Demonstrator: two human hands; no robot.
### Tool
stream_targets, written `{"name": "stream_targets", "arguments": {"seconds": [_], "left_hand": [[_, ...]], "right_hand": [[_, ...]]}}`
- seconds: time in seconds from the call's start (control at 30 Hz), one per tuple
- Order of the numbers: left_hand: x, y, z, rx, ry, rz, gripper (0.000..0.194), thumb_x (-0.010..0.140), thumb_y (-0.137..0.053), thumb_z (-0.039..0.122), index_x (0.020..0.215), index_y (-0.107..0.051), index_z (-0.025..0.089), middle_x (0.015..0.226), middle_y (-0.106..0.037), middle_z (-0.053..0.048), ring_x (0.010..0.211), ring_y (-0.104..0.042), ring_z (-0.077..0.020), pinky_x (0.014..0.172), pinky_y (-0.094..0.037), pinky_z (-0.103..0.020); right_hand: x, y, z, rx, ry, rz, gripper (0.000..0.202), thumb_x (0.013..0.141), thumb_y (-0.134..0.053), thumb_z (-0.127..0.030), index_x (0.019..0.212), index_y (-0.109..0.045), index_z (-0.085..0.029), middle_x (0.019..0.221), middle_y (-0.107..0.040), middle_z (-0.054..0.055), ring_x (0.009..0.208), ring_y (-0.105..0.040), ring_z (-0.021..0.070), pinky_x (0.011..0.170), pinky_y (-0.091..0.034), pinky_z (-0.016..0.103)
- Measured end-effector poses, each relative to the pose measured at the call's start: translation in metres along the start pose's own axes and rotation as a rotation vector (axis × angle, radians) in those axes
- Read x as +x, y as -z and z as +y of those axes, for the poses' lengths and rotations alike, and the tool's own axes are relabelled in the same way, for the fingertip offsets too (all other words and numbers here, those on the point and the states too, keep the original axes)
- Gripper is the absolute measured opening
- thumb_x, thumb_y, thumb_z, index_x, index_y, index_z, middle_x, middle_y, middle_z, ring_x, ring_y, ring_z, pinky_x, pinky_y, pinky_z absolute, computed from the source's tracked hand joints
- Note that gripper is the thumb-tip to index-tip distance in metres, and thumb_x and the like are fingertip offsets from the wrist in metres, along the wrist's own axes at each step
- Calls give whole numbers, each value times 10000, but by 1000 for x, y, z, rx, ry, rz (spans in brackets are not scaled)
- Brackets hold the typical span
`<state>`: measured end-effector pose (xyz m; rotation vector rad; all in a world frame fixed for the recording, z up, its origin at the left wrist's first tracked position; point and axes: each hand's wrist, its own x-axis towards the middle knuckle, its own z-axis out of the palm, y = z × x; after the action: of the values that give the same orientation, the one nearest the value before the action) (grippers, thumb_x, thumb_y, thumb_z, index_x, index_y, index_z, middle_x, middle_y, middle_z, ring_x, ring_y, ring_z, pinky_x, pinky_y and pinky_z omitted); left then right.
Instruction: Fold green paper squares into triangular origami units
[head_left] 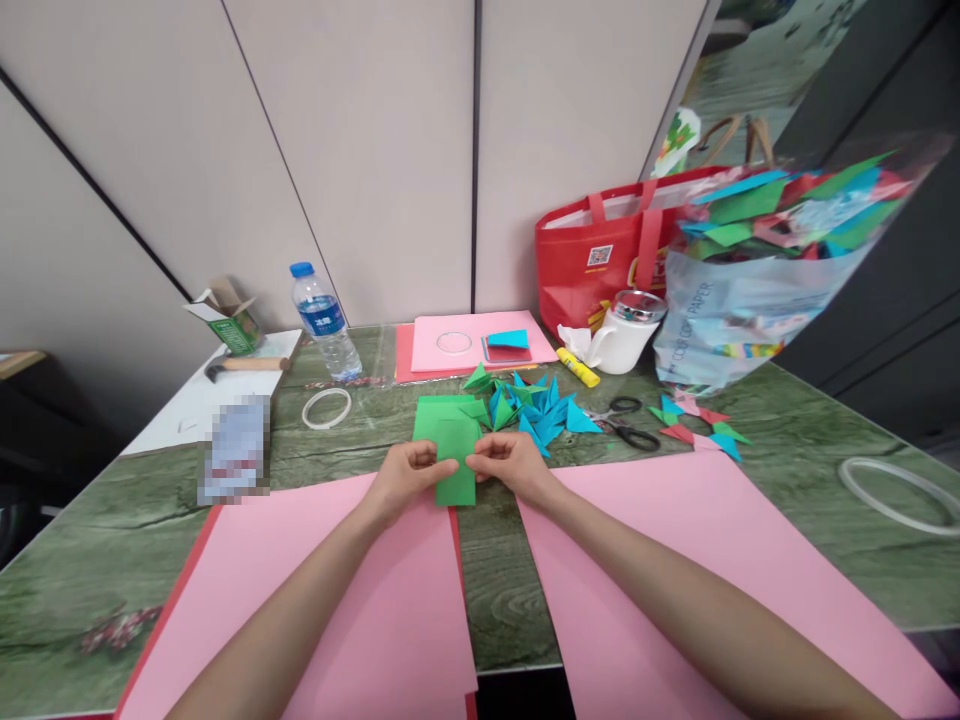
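Observation:
A small rectangle of green paper (456, 475) is held upright between my two hands. My left hand (409, 475) pinches its left edge, thumb across the front. On the other side, my right hand (511, 464) grips the right edge between thumb and fingertips. Behind it lies more green paper (429, 412) on the table. Just beyond my right hand is a pile of folded blue and green paper pieces (551, 408). Scissors with black handles (636, 436) rest to the right of that pile.
Large pink sheets (322, 590) lie under both forearms. A water bottle (326, 325), tape roll (327, 409) and hammer (247, 364) stand or lie left. To the right are a white mug (626, 335), yellow glue stick (577, 368), red bag (585, 260) and plastic bag of folded paper (750, 310).

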<state>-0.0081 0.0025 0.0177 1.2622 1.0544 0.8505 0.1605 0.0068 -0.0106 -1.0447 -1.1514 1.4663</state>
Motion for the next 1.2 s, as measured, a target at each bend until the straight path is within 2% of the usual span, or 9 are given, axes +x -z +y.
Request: {"name": "stream_targets", "arguments": {"seconds": [0.07,0.13,0.37,0.63,0.8,1.0,1.2], "left_hand": [[1,1,0,11,-4,47,301,561,-716,318,531,-494,116,488,-506,49,450,-422,-50,426,-288,-166],[2,2,-2,3,5,76,328,545,-725,320,505,-471,116,457,-471,59,431,-385,-40,421,-259,-166],[2,1,-6,-101,37,71,303,523,-740,310,515,-511,112,500,-559,15,458,-467,-77,480,-345,-202],[3,9,-4,-42,36,-4,281,549,-724,340,558,-558,112,547,-591,-6,515,-517,-114,488,-367,-217],[5,10,-5,-85,63,25,306,544,-729,329,520,-504,122,477,-538,29,436,-462,-75,461,-347,-200],[4,6,-6,-120,28,43,337,539,-735,310,482,-460,124,433,-507,36,396,-425,-56,427,-314,-181],[3,9,0,-66,29,-24,284,566,-712,357,603,-577,110,545,-589,-7,511,-530,-117,502,-393,-224]], "right_hand": [[0,0,0,-12,4,-17,278,480,-745,-335,590,-569,-150,484,-556,-51,418,-523,86,453,-471,231],[0,0,0,-17,11,-30,277,487,-741,-337,591,-564,-151,485,-560,-49,418,-523,85,453,-470,229],[0,0,-1,-14,-5,-64,271,488,-745,-312,592,-559,-143,472,-559,-53,412,-530,84,442,-458,218],[0,5,0,3,-43,-132,252,503,-743,-280,598,-559,-137,479,-562,-55,429,-532,78,468,-480,222],[1,5,2,11,-68,-164,269,496,-748,-282,614,-557,-135,493,-578,-49,423,-534,77,454,-473,217],[1,5,0,-17,-79,-193,306,478,-752,-320,612,-551,-134,496,-588,-41,413,-549,87,440,-466,216],[1,6,0,-40,-78,-208,311,481,-750,-330,597,-542,-130,492,-581,-44,408,-547,80,432,-462,203]]}}
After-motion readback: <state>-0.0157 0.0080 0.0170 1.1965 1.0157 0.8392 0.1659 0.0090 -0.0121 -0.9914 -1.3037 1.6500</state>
